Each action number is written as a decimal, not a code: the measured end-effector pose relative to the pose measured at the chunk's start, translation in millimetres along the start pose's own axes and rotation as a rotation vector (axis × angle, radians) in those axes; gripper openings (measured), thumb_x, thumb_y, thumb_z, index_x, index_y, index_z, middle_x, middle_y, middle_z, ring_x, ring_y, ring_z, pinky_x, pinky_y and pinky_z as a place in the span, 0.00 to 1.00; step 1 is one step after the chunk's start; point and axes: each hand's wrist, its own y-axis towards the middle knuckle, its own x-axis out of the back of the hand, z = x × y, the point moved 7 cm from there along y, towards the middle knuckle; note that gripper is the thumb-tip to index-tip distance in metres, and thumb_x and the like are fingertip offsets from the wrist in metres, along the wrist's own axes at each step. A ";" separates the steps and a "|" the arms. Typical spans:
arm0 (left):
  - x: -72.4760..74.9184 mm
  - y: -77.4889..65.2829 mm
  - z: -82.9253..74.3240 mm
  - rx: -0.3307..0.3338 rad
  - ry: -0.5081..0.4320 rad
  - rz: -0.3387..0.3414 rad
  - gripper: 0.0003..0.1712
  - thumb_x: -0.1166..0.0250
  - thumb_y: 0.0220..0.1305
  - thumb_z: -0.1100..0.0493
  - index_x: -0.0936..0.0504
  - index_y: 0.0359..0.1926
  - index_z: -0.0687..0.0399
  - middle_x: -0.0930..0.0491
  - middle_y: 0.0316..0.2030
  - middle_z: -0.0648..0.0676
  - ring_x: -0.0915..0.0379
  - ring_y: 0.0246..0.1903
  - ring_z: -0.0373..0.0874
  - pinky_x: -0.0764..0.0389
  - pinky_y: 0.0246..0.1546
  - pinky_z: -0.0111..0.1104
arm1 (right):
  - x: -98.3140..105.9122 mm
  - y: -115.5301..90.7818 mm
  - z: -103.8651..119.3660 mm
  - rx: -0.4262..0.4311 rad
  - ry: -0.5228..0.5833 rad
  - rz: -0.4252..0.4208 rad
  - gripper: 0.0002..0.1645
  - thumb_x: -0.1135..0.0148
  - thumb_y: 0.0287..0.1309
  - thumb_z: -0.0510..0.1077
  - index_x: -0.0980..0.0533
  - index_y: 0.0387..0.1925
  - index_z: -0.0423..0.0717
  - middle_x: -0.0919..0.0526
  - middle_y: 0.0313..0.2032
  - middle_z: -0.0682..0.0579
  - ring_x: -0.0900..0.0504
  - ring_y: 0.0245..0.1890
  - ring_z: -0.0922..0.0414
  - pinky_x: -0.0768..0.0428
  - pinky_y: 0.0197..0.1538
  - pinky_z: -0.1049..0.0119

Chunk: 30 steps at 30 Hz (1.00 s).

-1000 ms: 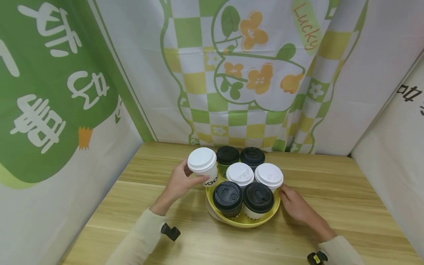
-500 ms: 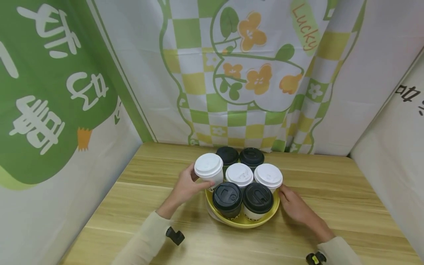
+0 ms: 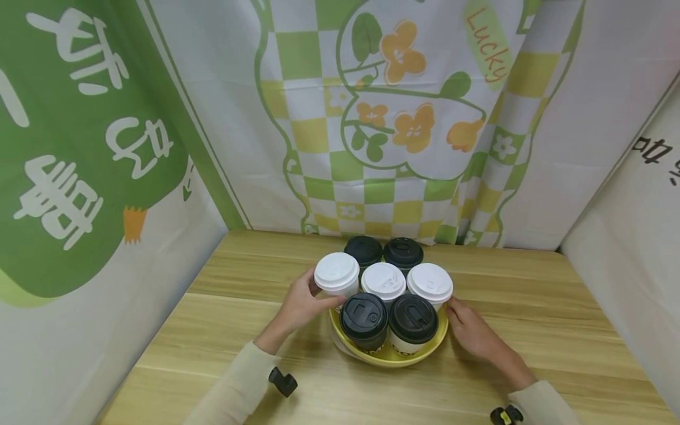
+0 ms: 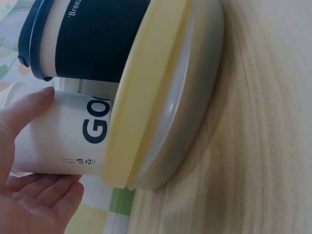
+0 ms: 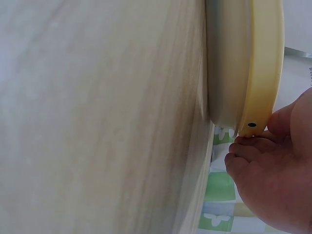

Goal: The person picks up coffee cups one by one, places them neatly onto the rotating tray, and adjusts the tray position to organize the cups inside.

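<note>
My left hand (image 3: 304,302) grips a paper cup (image 3: 337,274) with a white lid, thumb and fingers on opposite sides. In the left wrist view this cup (image 4: 61,134) stands upright with its base at the rim of a round yellow tray (image 4: 146,92). Thumb above and fingers below, my right hand (image 5: 273,163) pinches the rim of the yellow tray (image 5: 265,58). Two more white-lidded cups, one of them a middle cup (image 3: 383,281) and the other a right cup (image 3: 430,282), stand in the tray. Black-lidded cups fill its front (image 3: 364,321) and back (image 3: 404,252).
Beneath the tray is a pale rounded base (image 4: 195,102), resting on the wooden table (image 3: 531,307). A patterned curtain (image 3: 382,195) hangs close behind the cups. Fabric walls (image 3: 207,248) rise along the left and right sides.
My left hand has brought the white-lidded cup rightward and down to the left side of the tray, beside the other cups. My right hand has stayed at the tray rim.
</note>
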 end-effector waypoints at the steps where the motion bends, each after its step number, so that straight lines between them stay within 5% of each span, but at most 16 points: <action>1: -0.5 0.1 0.6 0.000 -0.002 0.001 0.48 0.19 0.56 0.64 0.32 0.75 0.63 0.22 0.67 0.65 0.24 0.69 0.59 0.24 0.73 0.44 | 0.4 -0.1 0.6 -0.008 -0.002 0.006 0.24 0.53 0.79 0.35 0.28 0.70 0.30 0.22 0.65 0.27 0.23 0.67 0.30 0.24 0.69 0.32; 8: -2.6 -0.4 5.7 0.019 0.009 -0.008 0.48 0.19 0.55 0.65 0.32 0.75 0.65 0.22 0.67 0.66 0.24 0.69 0.60 0.23 0.73 0.43 | -24.5 5.4 -60.0 0.090 -0.049 -0.068 0.24 0.54 0.83 0.44 0.26 0.71 0.43 0.18 0.63 0.32 0.18 0.65 0.38 0.16 0.66 0.49; 13: -4.8 -0.9 7.5 0.025 0.014 0.000 0.48 0.20 0.56 0.67 0.33 0.76 0.65 0.23 0.68 0.67 0.25 0.69 0.60 0.24 0.73 0.41 | -10.2 2.3 -25.4 0.063 0.006 -0.037 0.24 0.53 0.80 0.38 0.27 0.70 0.33 0.20 0.63 0.27 0.21 0.65 0.30 0.21 0.65 0.33; 18: -5.6 -1.5 11.2 0.024 0.008 -0.002 0.48 0.21 0.56 0.68 0.33 0.75 0.66 0.23 0.68 0.67 0.25 0.70 0.60 0.24 0.73 0.41 | -1.5 -0.1 -1.4 -0.015 -0.012 0.020 0.24 0.53 0.79 0.34 0.29 0.71 0.30 0.23 0.66 0.27 0.24 0.68 0.30 0.24 0.69 0.33; 30: -8.2 -2.9 16.7 0.015 0.040 0.000 0.46 0.22 0.57 0.67 0.32 0.75 0.66 0.22 0.68 0.67 0.25 0.70 0.61 0.24 0.74 0.47 | -3.7 -0.1 -9.0 0.010 0.002 -0.002 0.25 0.54 0.81 0.38 0.29 0.71 0.33 0.22 0.66 0.27 0.23 0.69 0.32 0.22 0.69 0.36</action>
